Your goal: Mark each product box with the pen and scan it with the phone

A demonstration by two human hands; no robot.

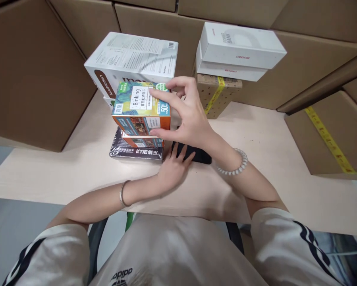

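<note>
My right hand [193, 113] is closed around the right end of a colourful biscuit box [141, 107] marked "Binking". Its index finger lies on the top face and its thumb against the orange front. A similar orange box [144, 142] shows beneath, above a dark shrink-wrapped box [136, 153]. My left hand [174, 171] rests flat on the table with fingers spread, its fingertips over a flat black object [200, 156]; my right hand partly hides what lies behind this object.
Behind the stack stands a large white box [136, 55]. To its right, white power bank boxes [240, 45] sit on a brown carton [218, 95] with yellow tape. Large cardboard boxes border the table [255, 139] at left [32, 75], back and right [330, 135].
</note>
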